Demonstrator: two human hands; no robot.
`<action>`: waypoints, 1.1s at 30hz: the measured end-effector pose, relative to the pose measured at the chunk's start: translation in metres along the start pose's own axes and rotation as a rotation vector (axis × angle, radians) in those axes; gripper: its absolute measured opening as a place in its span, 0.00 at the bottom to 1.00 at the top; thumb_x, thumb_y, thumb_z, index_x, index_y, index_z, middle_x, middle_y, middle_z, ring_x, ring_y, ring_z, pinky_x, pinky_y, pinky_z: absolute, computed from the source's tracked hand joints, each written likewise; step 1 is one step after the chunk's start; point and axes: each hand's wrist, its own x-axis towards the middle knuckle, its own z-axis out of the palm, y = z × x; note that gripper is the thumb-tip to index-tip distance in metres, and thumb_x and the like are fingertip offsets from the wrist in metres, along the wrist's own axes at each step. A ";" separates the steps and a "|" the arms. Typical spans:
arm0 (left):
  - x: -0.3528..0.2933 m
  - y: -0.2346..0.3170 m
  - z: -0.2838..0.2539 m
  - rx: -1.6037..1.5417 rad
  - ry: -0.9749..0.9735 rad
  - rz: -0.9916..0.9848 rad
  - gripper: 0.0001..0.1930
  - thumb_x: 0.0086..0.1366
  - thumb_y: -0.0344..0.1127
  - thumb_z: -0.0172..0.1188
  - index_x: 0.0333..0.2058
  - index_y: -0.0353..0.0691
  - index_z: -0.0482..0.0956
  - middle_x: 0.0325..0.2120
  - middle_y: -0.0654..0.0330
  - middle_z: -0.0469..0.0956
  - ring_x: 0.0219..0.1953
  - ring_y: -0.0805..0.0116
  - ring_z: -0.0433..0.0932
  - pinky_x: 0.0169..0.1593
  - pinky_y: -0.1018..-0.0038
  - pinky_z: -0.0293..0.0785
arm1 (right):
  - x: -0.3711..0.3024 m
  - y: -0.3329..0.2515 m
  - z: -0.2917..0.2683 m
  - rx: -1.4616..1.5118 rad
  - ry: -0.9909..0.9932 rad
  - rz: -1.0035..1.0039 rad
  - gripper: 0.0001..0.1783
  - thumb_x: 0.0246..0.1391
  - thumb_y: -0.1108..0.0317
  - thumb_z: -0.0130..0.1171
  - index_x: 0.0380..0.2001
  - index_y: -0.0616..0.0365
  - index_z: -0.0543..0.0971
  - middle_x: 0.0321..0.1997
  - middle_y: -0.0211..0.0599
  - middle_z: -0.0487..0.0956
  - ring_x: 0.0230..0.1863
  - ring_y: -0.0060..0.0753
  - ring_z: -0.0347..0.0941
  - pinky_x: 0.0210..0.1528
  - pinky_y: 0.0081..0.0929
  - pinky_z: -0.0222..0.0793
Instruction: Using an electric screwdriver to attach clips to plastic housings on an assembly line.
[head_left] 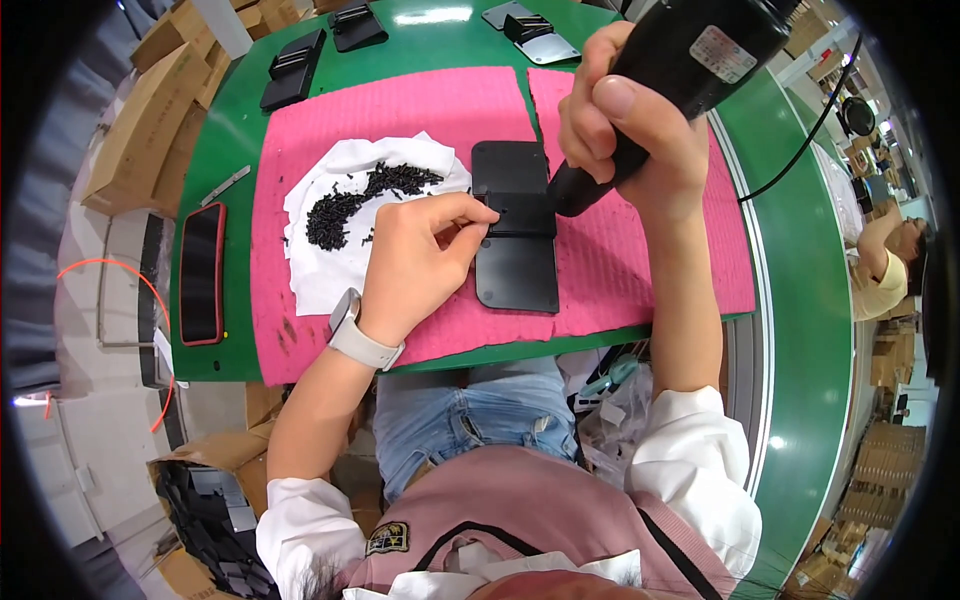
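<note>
Pinches thumb and forefinger of the left hand (420,260) together at the left edge of the black bracket (515,275), low on its middle part, probably for fine placing; too small to tell anything between the fingertips. Wraps the right hand (645,140) firmly round a black power tool (690,55), held aslant, nose down near the bracket's right edge, apparently for a short travel to the left fingertips; impossible to tell contact from overlap. Set lengthwise on the pink mat (630,275), straight before the body: the bracket, likely for reach by both hands and protection from the green table (235,110). Heaped on a white cloth (325,285) to the left: black screws (328,220), presumably for easy picking. Placed beyond the mat, seemingly clear of the forearms: similar brackets (293,70).
</note>
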 end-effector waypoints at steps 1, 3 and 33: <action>0.000 0.001 0.000 -0.001 0.001 0.000 0.05 0.55 0.20 0.57 0.31 0.29 0.80 0.22 0.60 0.80 0.24 0.79 0.76 0.28 0.82 0.71 | 0.001 0.001 0.000 0.001 -0.017 0.003 0.10 0.50 0.66 0.50 0.30 0.61 0.66 0.13 0.30 0.62 0.09 0.21 0.54 0.12 0.20 0.51; 0.000 0.004 0.001 0.037 0.019 0.019 0.06 0.52 0.20 0.56 0.30 0.31 0.80 0.24 0.53 0.81 0.25 0.67 0.80 0.30 0.77 0.74 | 0.002 0.003 -0.001 0.008 -0.020 0.004 0.10 0.50 0.66 0.50 0.31 0.62 0.65 0.12 0.31 0.62 0.09 0.21 0.54 0.12 0.20 0.50; 0.000 0.017 -0.010 -0.117 -0.120 0.110 0.06 0.57 0.23 0.56 0.34 0.30 0.75 0.28 0.54 0.82 0.34 0.68 0.82 0.39 0.77 0.77 | -0.008 0.007 -0.010 0.518 -0.084 -0.229 0.19 0.59 0.52 0.41 0.42 0.54 0.71 0.17 0.27 0.66 0.14 0.23 0.62 0.27 0.30 0.63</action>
